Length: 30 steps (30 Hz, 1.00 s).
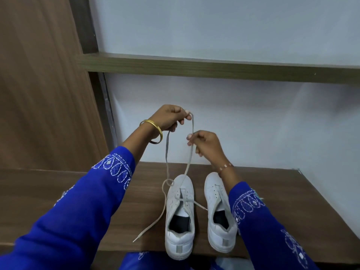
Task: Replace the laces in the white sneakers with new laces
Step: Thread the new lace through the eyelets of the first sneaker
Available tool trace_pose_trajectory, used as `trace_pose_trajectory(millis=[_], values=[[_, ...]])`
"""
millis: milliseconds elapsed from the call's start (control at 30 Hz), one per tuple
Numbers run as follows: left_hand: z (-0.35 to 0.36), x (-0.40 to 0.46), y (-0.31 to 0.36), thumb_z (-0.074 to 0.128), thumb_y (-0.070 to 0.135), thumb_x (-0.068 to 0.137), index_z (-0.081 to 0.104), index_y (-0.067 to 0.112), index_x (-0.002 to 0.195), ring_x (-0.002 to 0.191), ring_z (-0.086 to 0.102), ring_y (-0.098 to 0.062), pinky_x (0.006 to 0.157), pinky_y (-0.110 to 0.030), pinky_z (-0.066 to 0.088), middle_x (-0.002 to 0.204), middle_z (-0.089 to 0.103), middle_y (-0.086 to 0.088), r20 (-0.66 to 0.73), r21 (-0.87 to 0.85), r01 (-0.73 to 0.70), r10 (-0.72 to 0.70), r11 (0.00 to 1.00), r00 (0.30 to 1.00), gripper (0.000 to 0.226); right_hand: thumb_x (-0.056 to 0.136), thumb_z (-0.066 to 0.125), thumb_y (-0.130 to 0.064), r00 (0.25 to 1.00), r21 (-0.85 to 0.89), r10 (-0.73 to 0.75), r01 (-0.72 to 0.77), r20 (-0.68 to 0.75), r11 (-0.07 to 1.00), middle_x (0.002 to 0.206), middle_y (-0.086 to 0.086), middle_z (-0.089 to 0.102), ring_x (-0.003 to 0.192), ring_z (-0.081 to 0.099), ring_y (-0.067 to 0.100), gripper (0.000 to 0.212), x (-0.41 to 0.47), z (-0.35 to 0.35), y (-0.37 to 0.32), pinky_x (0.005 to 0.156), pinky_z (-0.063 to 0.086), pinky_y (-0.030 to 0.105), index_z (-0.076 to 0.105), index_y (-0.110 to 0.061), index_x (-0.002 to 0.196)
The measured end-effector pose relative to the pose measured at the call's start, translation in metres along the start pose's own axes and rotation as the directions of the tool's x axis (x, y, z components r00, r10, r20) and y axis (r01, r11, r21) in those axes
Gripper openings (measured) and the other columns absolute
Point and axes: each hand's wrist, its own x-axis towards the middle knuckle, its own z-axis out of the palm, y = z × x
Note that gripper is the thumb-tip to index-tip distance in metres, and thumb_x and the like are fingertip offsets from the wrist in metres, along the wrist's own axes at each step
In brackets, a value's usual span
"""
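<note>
Two hands up: I see left hand and right hand both pinching the lace, raised above the shoes. Below them, lace runs into the left sneaker; right sneaker sits under the right wrist.

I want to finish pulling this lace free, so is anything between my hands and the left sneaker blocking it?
Nothing visible stands in the way. The lace runs freely from the left hand and right hand down to the left sneaker, where it is still threaded through the eyelets. The right sneaker sits beside it, apart.
</note>
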Motion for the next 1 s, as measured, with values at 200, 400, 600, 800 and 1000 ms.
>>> trace_pose_trajectory(millis=[200, 400, 600, 800, 1000], values=[[-0.001, 0.001, -0.001, 0.051, 0.034, 0.094, 0.062, 0.015, 0.067, 0.05, 0.047, -0.012, 0.056, -0.022, 0.045, 0.061, 0.052, 0.002, -0.087, -0.063, 0.007, -0.013, 0.998, 0.996, 0.035, 0.09, 0.059, -0.012, 0.998, -0.098, -0.053, 0.057, 0.035, 0.994, 0.07, 0.004, 0.062, 0.04, 0.051, -0.005, 0.017, -0.007, 0.001, 0.011, 0.041, 0.038, 0.009, 0.067, 0.003, 0.086], [0.0, 0.001, 0.001, 0.046, 0.032, 0.096, 0.055, 0.016, 0.068, 0.059, 0.053, -0.012, 0.063, -0.024, 0.048, 0.064, 0.053, 0.002, -0.095, -0.284, -0.001, -0.027, 0.959, 0.995, 0.034, 0.089, 0.06, -0.013, 1.0, -0.121, 0.011, -0.01, 0.005, 0.993, 0.068, 0.008, 0.062, 0.039, 0.051, -0.005, 0.018, -0.01, 0.003, 0.04, 0.041, 0.038, 0.007, 0.068, 0.003, 0.088], [0.01, 0.002, -0.003, 0.044, 0.02, 0.098, 0.06, 0.02, 0.088, 0.102, 0.059, -0.021, 0.09, -0.037, 0.047, 0.103, 0.061, 0.0, -0.197, -0.463, -0.041, -0.058, 0.885, 0.979, 0.019, 0.087, 0.064, -0.014, 1.0, -0.245, -0.016, 0.019, 0.014, 0.969, 0.078, 0.01, 0.068, 0.049, 0.057, -0.007, 0.018, -0.003, 0.005, 0.047, 0.051, 0.041, 0.002, 0.069, 0.003, 0.085], [0.014, 0.006, 0.001, 0.039, 0.019, 0.099, 0.056, 0.015, 0.089, 0.084, 0.066, -0.019, 0.088, -0.036, 0.05, 0.095, 0.065, -0.005, -0.093, -0.662, -0.017, -0.06, 0.749, 0.994, 0.02, 0.085, 0.066, -0.022, 0.993, -0.069, 0.038, -0.031, 0.112, 0.997, 0.111, 0.009, 0.065, 0.099, 0.059, 0.014, 0.036, -0.001, 0.011, 0.032, 0.082, 0.044, 0.016, 0.061, -0.006, 0.117], [0.013, 0.012, 0.021, 0.037, 0.019, 0.1, 0.055, 0.018, 0.087, 0.057, 0.061, -0.01, 0.062, -0.026, 0.056, 0.08, 0.061, 0.001, -0.022, -0.812, 0.01, -0.047, 0.584, 0.999, 0.022, 0.095, 0.051, -0.018, 0.981, 0.037, 0.002, -0.009, 0.194, 0.999, 0.086, 0.001, 0.064, 0.078, 0.059, 0.002, 0.022, 0.001, 0.033, 0.006, 0.074, 0.044, 0.009, 0.066, -0.002, 0.091]])
